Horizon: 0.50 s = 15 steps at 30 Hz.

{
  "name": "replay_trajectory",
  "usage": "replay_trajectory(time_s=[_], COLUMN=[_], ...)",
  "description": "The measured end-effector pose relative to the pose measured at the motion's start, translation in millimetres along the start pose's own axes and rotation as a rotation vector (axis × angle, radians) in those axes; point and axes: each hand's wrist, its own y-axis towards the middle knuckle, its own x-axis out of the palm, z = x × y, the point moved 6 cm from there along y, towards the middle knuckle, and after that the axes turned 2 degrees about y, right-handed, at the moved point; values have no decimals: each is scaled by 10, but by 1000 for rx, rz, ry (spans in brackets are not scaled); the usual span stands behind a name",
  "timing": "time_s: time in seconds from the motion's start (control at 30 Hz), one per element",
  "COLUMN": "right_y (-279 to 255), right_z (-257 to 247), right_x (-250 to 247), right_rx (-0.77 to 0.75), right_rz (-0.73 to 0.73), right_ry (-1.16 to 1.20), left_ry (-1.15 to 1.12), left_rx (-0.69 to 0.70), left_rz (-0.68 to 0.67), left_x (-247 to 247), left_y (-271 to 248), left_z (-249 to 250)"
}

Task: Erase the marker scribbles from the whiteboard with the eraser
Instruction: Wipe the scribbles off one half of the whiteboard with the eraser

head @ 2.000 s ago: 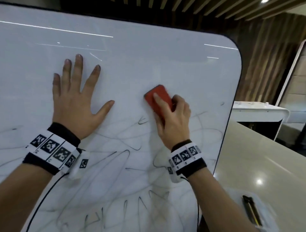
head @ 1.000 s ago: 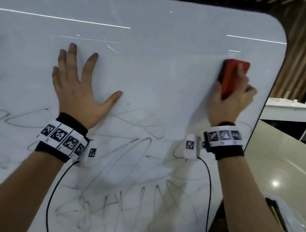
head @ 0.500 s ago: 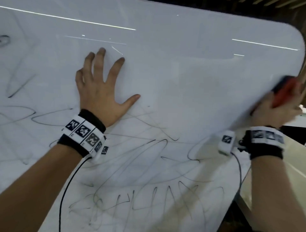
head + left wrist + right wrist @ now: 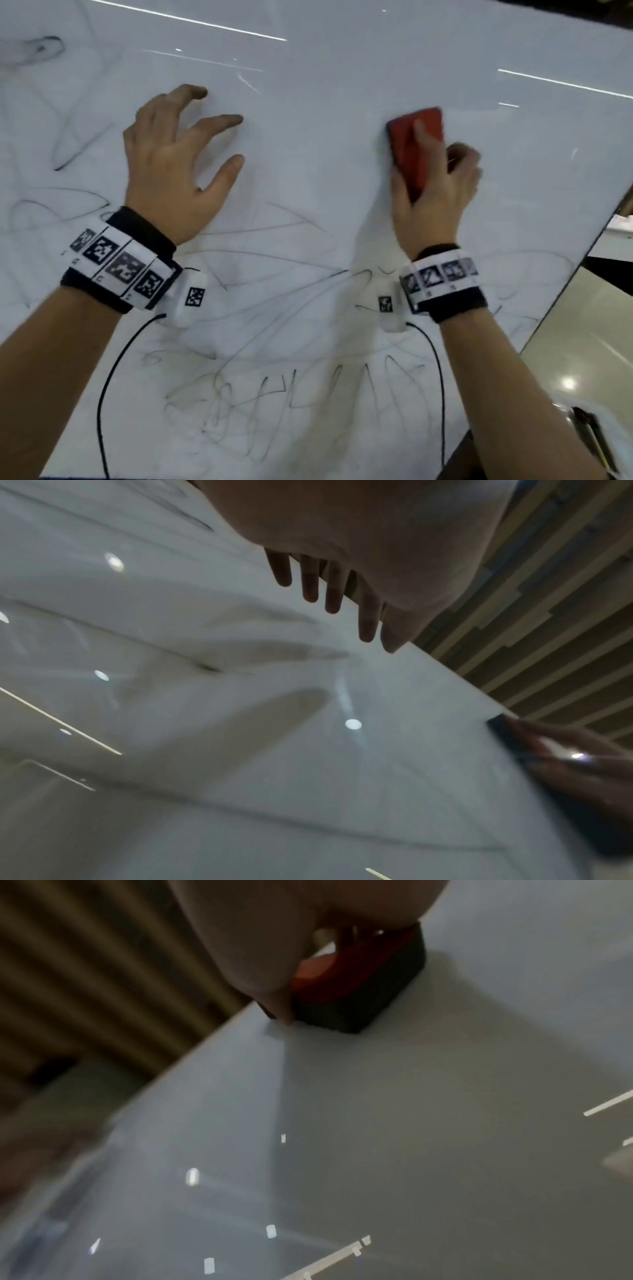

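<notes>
Right hand (image 4: 435, 198) has its grip closed around the red block eraser with black felt base (image 4: 416, 147), felt flat against the glossy white whiteboard (image 4: 325, 102), in the wiped upper area right of centre. Left hand (image 4: 168, 164) holds nothing: fingers (image 4: 222, 120) bent, spread, tips near the board. Thin black marker scribbles (image 4: 274, 377) cover the lower half and far left.
</notes>
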Motion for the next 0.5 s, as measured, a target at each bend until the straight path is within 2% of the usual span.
replay_trajectory(time_s=[0.07,0.1,0.13,0.2,0.3,0.33,0.37,0.4,0.5], right_y=[358,353,235,-336,-1406,-1491,-1376,-1113,19], right_z=[-26,-116,-287,-714,-1070,-1062,-1049,-1056,-1021], right_x=[-46,11,126,482,910,967,971,940,697], right_rx=[131,156,112,-158,-727,-847,-885,-845,-481], right_rz=[136,161,129,-78,-517,-620,-664,-625,-301], right_ry=[25,3,-26,-68,-191,-223,-227,-202,-105], left_ry=[42,58,66,86,142,158,169,173,170], left_rx=[-36,-46,-58,-97,-76,-59,-46,-38,-19], left_rz=[5,-18,-52,-131,-164,-155,-146,-139,-125], left_x=[-75,-68,-36,69,152,158,159,159,130], left_y=[-209,-326,-436,-612,-682,-655,-624,-594,-550], left_z=[-228,-306,-365,-441,-486,-504,-519,-538,-585])
